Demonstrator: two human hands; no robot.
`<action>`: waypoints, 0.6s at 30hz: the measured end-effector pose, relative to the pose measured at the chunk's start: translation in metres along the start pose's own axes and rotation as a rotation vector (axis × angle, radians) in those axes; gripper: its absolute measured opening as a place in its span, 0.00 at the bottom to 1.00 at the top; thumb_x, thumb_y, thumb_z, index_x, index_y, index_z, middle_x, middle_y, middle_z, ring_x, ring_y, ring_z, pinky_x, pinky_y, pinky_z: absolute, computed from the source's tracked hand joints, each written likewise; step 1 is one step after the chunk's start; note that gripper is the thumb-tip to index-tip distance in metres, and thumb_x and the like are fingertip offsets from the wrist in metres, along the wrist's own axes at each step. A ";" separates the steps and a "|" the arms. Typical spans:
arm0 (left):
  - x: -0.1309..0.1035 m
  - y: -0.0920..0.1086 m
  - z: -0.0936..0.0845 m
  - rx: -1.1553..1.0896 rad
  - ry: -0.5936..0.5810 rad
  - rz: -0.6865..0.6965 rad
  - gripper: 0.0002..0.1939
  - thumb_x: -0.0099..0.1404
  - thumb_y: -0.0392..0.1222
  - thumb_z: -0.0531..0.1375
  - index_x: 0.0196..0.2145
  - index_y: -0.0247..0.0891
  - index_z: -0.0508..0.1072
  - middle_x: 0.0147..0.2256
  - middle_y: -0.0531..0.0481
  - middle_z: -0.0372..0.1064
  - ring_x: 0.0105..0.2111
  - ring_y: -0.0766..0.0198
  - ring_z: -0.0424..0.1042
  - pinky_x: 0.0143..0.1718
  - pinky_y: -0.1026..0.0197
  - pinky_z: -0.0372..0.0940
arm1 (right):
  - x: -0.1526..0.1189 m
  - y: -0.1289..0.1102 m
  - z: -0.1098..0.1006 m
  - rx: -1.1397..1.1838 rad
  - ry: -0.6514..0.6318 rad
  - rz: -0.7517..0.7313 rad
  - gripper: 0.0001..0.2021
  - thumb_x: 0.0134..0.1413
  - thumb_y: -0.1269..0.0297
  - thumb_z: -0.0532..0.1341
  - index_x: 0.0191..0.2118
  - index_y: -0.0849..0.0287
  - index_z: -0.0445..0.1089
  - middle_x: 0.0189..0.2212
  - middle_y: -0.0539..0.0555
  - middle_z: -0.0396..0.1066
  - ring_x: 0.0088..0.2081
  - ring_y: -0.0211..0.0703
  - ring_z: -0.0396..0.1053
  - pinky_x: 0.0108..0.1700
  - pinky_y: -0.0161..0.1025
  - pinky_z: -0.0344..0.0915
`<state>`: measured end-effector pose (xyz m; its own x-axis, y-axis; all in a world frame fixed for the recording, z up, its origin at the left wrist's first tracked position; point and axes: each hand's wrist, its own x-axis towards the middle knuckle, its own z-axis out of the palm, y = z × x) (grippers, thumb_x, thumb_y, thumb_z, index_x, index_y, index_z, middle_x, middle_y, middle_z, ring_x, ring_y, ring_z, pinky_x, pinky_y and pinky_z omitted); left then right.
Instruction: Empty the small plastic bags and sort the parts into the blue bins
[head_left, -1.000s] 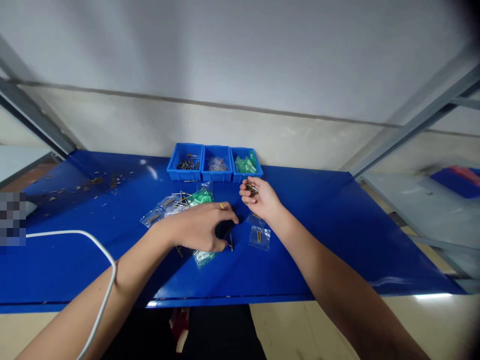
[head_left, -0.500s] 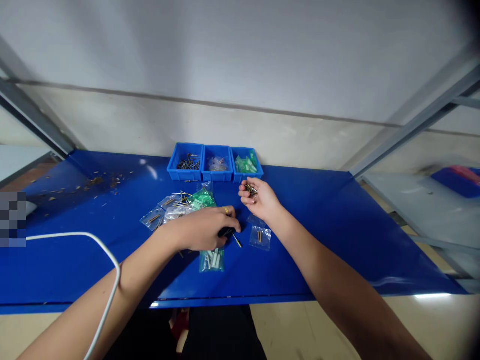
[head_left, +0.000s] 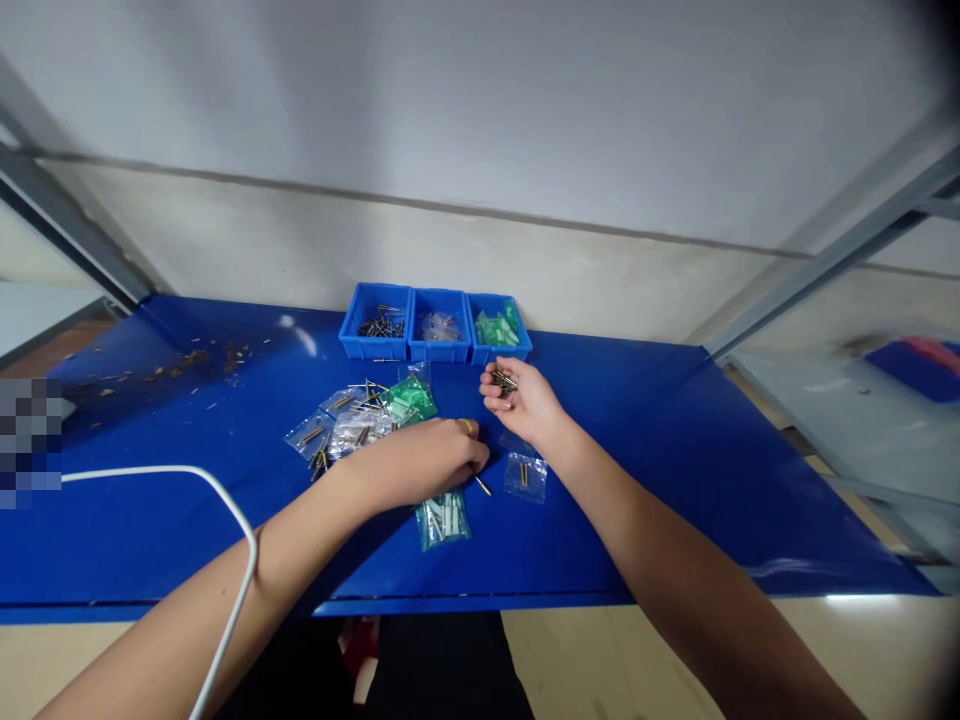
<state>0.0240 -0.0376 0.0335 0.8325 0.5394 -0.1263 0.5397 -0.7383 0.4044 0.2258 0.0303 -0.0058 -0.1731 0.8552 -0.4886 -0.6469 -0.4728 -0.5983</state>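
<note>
My left hand [head_left: 439,455] is palm down over the blue table, its fingers curled together at a thin metal pin [head_left: 484,486]. Only the brass-coloured end of that pin shows; the fingertips are partly hidden. Under the same hand's wrist side lies a green-tinted bag of pale plugs [head_left: 444,520]. My right hand [head_left: 529,400] is raised to the right, fingers wrapped round several metal pins [head_left: 504,380]. Below it a small clear bag [head_left: 525,476] with two brass-coloured pieces rests on the table. Left of my left hand is a pile of clear bags [head_left: 349,432], a green bag [head_left: 412,398] and loose pins.
Three blue bins stand at the back: one with dark metal pins [head_left: 382,324], one with clear bags [head_left: 439,328], one with green bags [head_left: 498,328]. Brown debris [head_left: 196,358] is scattered at the left. A white cable [head_left: 225,500] crosses my left forearm.
My left hand's fingers have closed at the pin, and the hand has moved slightly right. The bag of pale plugs has shifted right and turned a little. My right hand keeps its pins.
</note>
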 end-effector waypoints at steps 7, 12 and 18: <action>0.005 0.010 0.000 0.095 -0.061 -0.085 0.07 0.78 0.29 0.64 0.41 0.37 0.78 0.47 0.42 0.79 0.36 0.57 0.76 0.36 0.56 0.63 | 0.001 0.002 -0.002 0.000 0.011 -0.009 0.08 0.72 0.70 0.62 0.37 0.56 0.70 0.24 0.50 0.68 0.21 0.37 0.61 0.19 0.30 0.50; 0.008 0.000 0.009 0.110 0.038 -0.102 0.08 0.78 0.27 0.60 0.43 0.37 0.76 0.43 0.44 0.79 0.34 0.58 0.74 0.34 0.55 0.61 | -0.001 0.001 0.000 -0.020 0.044 -0.009 0.07 0.73 0.69 0.63 0.38 0.57 0.73 0.26 0.52 0.72 0.23 0.38 0.65 0.21 0.31 0.56; 0.008 -0.010 0.011 -0.001 0.250 -0.052 0.11 0.84 0.30 0.56 0.45 0.35 0.77 0.45 0.42 0.80 0.39 0.58 0.77 0.42 0.57 0.71 | 0.002 0.000 -0.004 -0.002 -0.001 -0.029 0.09 0.77 0.69 0.61 0.40 0.58 0.74 0.27 0.56 0.75 0.25 0.43 0.70 0.25 0.34 0.66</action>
<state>0.0270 -0.0303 0.0182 0.7466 0.6603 0.0813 0.5807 -0.7065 0.4046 0.2289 0.0307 -0.0093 -0.1547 0.8687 -0.4705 -0.6506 -0.4480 -0.6132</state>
